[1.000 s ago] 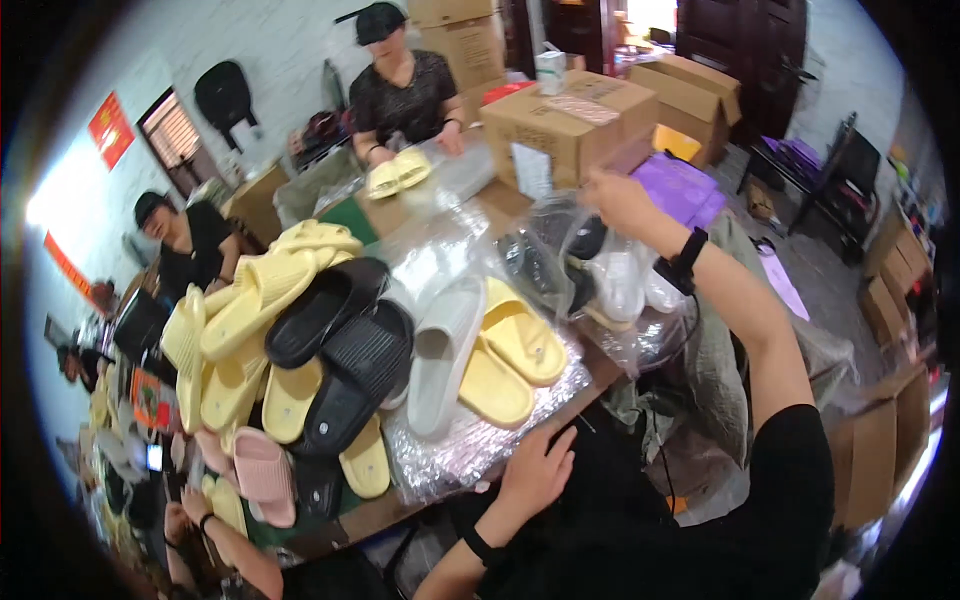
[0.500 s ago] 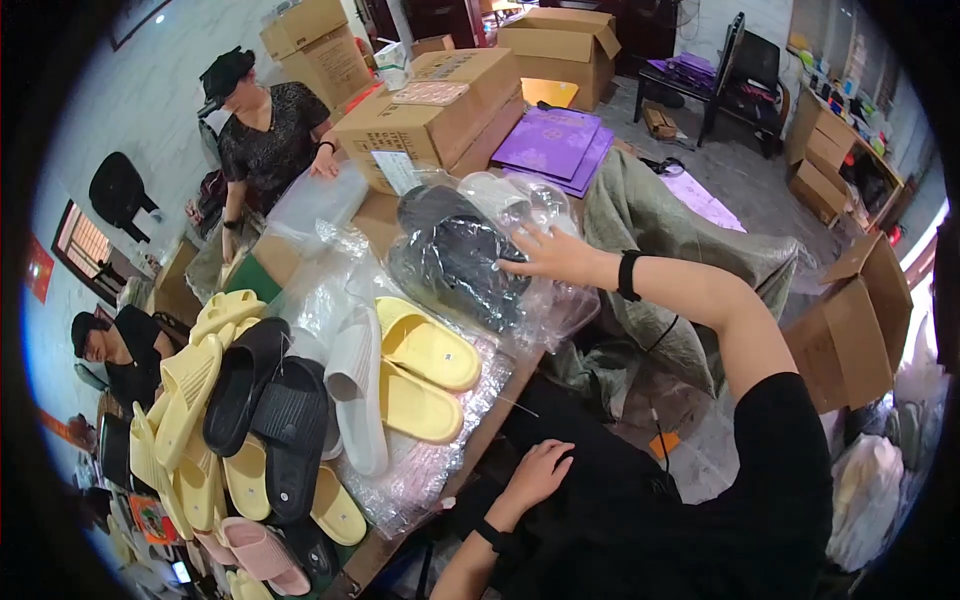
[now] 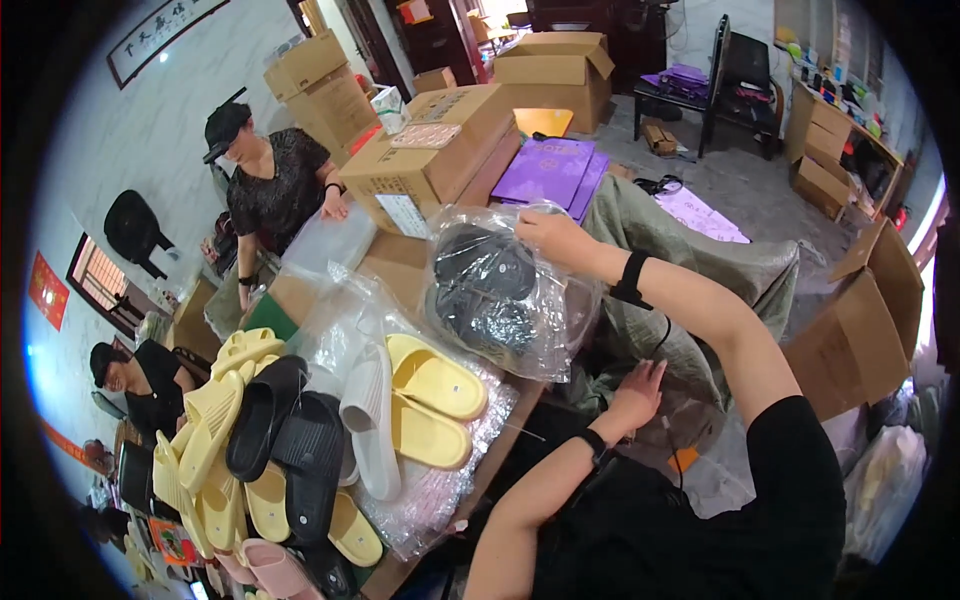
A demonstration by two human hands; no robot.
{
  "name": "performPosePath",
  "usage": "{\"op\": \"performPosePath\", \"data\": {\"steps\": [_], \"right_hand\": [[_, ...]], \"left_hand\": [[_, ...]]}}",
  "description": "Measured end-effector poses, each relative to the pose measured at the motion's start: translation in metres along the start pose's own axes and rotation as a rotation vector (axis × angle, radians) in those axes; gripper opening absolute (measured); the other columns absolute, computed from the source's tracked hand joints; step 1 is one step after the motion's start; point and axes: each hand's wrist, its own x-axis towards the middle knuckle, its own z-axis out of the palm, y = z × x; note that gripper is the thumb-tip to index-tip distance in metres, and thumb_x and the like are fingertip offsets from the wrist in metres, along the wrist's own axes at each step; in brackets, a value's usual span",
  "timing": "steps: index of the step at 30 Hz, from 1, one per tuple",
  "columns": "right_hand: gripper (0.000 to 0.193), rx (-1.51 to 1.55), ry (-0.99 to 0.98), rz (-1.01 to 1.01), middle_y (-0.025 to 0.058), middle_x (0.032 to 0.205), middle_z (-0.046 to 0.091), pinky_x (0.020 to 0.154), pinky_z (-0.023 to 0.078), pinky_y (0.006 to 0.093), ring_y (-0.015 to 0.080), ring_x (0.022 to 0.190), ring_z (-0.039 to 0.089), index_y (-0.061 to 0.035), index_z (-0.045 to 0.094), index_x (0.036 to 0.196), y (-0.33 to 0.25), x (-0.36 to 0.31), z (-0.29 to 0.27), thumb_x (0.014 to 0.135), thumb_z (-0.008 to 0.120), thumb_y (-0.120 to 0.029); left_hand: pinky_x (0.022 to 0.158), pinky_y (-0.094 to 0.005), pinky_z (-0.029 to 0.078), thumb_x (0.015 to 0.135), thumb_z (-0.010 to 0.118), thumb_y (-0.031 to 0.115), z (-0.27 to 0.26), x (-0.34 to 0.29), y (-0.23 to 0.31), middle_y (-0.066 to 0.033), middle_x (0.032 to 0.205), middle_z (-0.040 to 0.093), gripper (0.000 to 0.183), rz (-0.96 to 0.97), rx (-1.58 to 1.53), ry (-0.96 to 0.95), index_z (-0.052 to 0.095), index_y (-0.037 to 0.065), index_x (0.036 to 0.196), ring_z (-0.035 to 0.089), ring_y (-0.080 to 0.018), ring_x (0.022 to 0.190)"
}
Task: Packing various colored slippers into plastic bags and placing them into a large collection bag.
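Observation:
My right hand [image 3: 552, 240] is closed on the upper edge of a clear plastic bag [image 3: 555, 335] at the near table edge. Black slippers [image 3: 485, 268] show through the plastic. My left hand [image 3: 637, 396] hovers right of the table edge, fingers stretched out and holding nothing, close to a grey-green woven sack [image 3: 690, 260]. Left of the bag lies a pair of yellow slippers [image 3: 430, 432], beside a pale grey slipper [image 3: 370, 425] on a stack of clear plastic bags [image 3: 450, 500].
Piled slippers, yellow [image 3: 212, 420], black [image 3: 308, 450] and pink [image 3: 280, 570], cover the table's left. A carton [image 3: 420, 165] and purple flat packs [image 3: 545, 170] stand behind the bag. A co-worker [image 3: 275, 190] touches clear plastic [image 3: 330, 235]. An open carton [image 3: 860, 320] sits at right.
My right hand has gone from lying spread on the bagged slippers to grasping the bag's upper edge. My left hand has moved right and up, towards the sack. The view has shifted slightly.

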Motion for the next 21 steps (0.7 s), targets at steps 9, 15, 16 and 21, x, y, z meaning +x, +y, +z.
{"op": "performPosePath", "data": {"steps": [9,15,16,21], "right_hand": [[0.036,0.091,0.270,0.225,0.0195,0.095,0.052,0.073,0.045,0.0407,0.0426,0.091,0.053,-0.0007,0.050,0.102,0.008,0.020,-0.072,0.068,0.059,0.002],[0.028,0.110,0.541,0.201,0.0108,0.087,0.054,0.075,0.044,0.0339,0.0235,0.085,0.055,0.0028,0.054,0.099,0.020,-0.032,-0.189,0.080,0.062,-0.015],[0.027,0.199,0.530,0.312,0.0088,0.085,0.053,0.075,0.045,0.0340,0.0214,0.083,0.055,0.0033,0.055,0.097,0.009,-0.047,-0.214,0.081,0.063,-0.018],[0.028,0.305,0.523,0.485,0.0093,0.084,0.054,0.075,0.045,0.0344,0.0222,0.082,0.055,0.0032,0.055,0.096,0.055,-0.260,-0.280,0.081,0.063,-0.018]], "left_hand": [[0.100,-0.0448,0.036,0.078,0.058,0.011,0.012,0.060,0.017,-0.0276,0.136,0.038,0.053,-0.028,0.253,0.020,0.051,0.015,0.130,0.038,-0.0383,0.126],[0.101,-0.0426,0.038,0.075,0.055,-0.001,0.010,0.020,-0.013,-0.0230,0.128,0.049,0.033,0.224,-0.499,0.185,0.061,0.004,0.106,0.048,-0.0387,0.118],[0.101,-0.0411,0.038,0.074,0.053,-0.003,0.011,0.019,-0.015,-0.0234,0.126,0.050,0.023,-0.024,-0.839,0.262,0.062,0.002,0.095,0.047,-0.0401,0.118],[0.092,-0.0434,0.044,0.080,0.047,-0.002,0.022,0.063,-0.021,-0.0217,0.115,0.056,0.026,0.046,-0.068,0.171,0.059,-0.002,0.103,0.051,-0.0366,0.112]]}}
